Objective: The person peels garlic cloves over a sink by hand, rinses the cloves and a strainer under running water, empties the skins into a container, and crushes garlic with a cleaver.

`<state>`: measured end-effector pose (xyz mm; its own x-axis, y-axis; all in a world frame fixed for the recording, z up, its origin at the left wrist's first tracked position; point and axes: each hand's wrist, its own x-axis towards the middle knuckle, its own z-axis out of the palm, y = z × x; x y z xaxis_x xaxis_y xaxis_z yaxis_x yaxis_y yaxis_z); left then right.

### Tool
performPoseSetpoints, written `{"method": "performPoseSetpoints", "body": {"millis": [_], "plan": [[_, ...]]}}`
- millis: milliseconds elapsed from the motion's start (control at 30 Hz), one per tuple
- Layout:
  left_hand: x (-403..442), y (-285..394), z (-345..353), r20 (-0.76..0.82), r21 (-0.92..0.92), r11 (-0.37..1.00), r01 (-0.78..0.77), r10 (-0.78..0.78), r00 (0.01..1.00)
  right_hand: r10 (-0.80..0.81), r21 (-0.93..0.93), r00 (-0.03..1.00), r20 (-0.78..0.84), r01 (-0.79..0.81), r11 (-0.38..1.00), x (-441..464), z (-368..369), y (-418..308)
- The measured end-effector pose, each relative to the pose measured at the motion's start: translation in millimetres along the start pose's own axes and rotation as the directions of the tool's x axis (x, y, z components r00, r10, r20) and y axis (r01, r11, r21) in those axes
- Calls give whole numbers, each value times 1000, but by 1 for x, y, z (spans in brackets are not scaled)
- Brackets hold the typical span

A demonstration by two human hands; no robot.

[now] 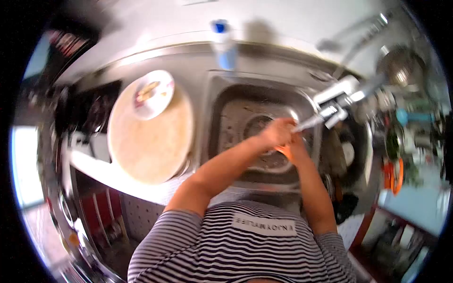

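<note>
Both hands meet over the steel sink (226, 118), under the tap (325, 114). My left hand (277, 134) has its fingers curled in close to the tap's mouth. Just to its right, my right hand (297, 147) is closed. A bright orange thing (284, 151) shows between the two hands, against the right palm. It looks slim, but blur and the fingers hide its kind. What lies inside the left fingers is hidden.
Left of the sink, a large round board (151, 151) carries a white plate (152, 107) with pale yellow pieces. A blue-capped bottle (224, 47) stands behind the sink. A dark side basin (356, 151) holds items on the right. A metal strainer (401, 68) is at the back right.
</note>
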<state>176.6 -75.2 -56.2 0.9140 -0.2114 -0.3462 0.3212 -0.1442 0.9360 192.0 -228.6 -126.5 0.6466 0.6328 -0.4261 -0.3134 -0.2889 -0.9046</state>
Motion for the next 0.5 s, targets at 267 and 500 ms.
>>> {"method": "performPoseSetpoints", "body": {"millis": [267,500], "plan": [[-13,-45,-30,136,755,622,-209,162,977,136,167,917,-374,-78,983,-36,-43,-39],[-60,8,-76,292,575,767,-284,133,947,211,158,953,-218,-179,971,-42,-17,-43]]}}
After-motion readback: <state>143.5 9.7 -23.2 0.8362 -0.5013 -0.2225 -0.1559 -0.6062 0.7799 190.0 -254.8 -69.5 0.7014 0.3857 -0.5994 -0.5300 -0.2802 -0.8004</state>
